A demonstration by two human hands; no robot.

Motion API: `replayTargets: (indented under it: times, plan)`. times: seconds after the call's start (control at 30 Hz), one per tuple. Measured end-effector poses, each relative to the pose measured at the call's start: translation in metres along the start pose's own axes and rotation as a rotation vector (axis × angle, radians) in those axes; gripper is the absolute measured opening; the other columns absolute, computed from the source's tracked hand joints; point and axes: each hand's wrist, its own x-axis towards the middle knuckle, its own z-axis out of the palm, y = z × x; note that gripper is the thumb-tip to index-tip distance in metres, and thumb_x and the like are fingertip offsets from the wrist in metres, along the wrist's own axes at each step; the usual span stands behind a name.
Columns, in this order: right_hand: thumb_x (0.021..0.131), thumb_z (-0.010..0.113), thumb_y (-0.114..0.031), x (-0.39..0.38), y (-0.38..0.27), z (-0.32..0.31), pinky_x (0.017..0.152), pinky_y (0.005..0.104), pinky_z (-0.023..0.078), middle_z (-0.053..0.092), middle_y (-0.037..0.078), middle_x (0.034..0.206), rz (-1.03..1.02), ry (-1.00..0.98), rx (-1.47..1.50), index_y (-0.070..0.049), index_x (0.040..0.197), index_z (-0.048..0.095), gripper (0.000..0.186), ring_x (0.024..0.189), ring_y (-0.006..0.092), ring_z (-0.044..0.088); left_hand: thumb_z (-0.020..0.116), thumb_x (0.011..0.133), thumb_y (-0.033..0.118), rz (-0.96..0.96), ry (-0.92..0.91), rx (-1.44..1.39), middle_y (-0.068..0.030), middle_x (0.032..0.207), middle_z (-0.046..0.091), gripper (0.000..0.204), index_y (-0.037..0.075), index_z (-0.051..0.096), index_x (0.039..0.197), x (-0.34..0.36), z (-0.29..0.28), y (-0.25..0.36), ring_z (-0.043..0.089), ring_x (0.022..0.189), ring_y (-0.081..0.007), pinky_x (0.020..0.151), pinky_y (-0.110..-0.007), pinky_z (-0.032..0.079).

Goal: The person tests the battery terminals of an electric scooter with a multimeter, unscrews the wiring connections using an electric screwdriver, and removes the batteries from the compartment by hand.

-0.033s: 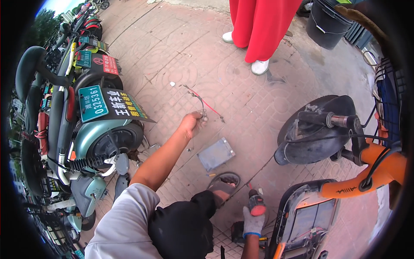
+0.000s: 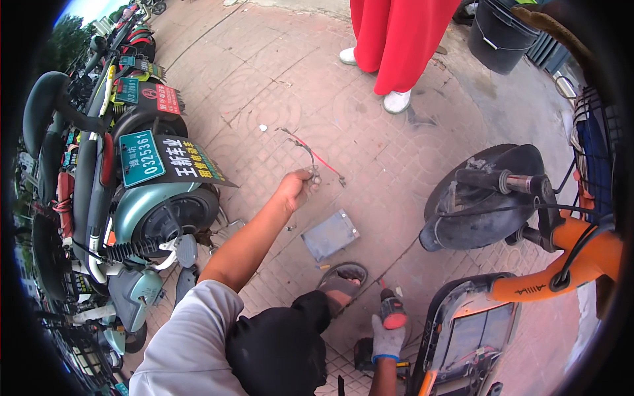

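My left hand (image 2: 297, 190) is stretched forward over the pavement, fingers closed in a pinch on a short wire lead (image 2: 313, 160). The lead has a red strand and a dark strand, which run out beyond the fingertips. Low in the view, my right hand (image 2: 387, 339), in a grey glove with a blue cuff, grips a red and black cordless drill (image 2: 393, 310) with its nose pointing away from me. A flat grey rectangular box (image 2: 330, 235) lies on the paving between my left hand and my sandalled foot (image 2: 343, 284).
On the right stands an orange scooter frame (image 2: 561, 264) with an open compartment (image 2: 472, 343) showing wires, beside a dark wheel and fender (image 2: 485, 198). Parked scooters (image 2: 165, 204) line the left. A person in red trousers (image 2: 403, 39) stands ahead, near a black bucket (image 2: 502, 36).
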Motion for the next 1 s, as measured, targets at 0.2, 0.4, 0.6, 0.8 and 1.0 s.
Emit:
replayTargets:
  times: [0.2, 0.4, 0.6, 0.8, 1.0]
  plan:
    - [0.082, 0.087, -0.029, 0.0, 0.013, 0.004, 0.091, 0.0423, 0.055, 0.074, 0.017, 0.107, -0.033, 0.063, -0.039, 0.004, 0.115, 0.068, 0.05, 0.098, 0.0317, 0.072, 0.079, 0.088, 0.047, 0.332, 0.17, 1.232, -0.0227, 0.125, 0.066, 0.079, -0.009, 0.053, 0.138, -0.041, 0.04, -0.049, 0.068, 0.114, -0.0355, 0.095, -0.048, 0.056]
    - [0.079, 0.089, -0.026, -0.001, 0.008, 0.007, 0.09, 0.0427, 0.055, 0.071, 0.018, 0.107, 0.033, -0.001, 0.039, 0.005, 0.116, 0.064, 0.055, 0.097, 0.0305, 0.069, 0.094, 0.062, 0.055, 0.366, 0.116, 1.993, -0.0239, 0.135, 0.057, 0.123, -0.006, 0.035, 0.152, -0.106, 0.038, -0.113, 0.059, 0.124, -0.0403, 0.105, -0.049, 0.049]
    - [0.08, 0.088, -0.025, -0.003, 0.016, 0.008, 0.09, 0.0415, 0.055, 0.073, 0.017, 0.108, 0.003, 0.007, -0.01, 0.006, 0.115, 0.066, 0.052, 0.097, 0.0289, 0.071, 0.093, 0.063, 0.048, 0.268, 0.15, 1.772, -0.0261, 0.131, 0.061, 0.106, -0.008, 0.047, 0.141, -0.099, 0.037, -0.082, 0.061, 0.125, -0.0388, 0.108, -0.048, 0.049]
    - [0.08, 0.089, -0.026, -0.009, 0.04, 0.011, 0.088, 0.0423, 0.056, 0.072, 0.017, 0.11, -0.061, 0.026, -0.171, 0.005, 0.117, 0.064, 0.054, 0.099, 0.0312, 0.071, 0.094, 0.058, 0.044, 0.306, 0.422, 1.277, -0.0294, 0.127, 0.064, 0.1, -0.012, 0.055, 0.132, -0.069, 0.015, -0.015, 0.063, 0.122, -0.0406, 0.104, -0.044, 0.052]
    - [0.082, 0.084, -0.046, -0.009, 0.054, 0.016, 0.092, 0.0446, 0.056, 0.072, 0.022, 0.109, -0.116, -0.04, -0.288, 0.004, 0.119, 0.064, 0.065, 0.102, 0.041, 0.07, 0.091, 0.064, 0.041, 0.532, 0.755, 1.832, -0.0269, 0.137, 0.059, 0.107, -0.004, 0.044, 0.15, -0.023, -0.047, 0.082, 0.062, 0.124, -0.0403, 0.103, -0.045, 0.054]
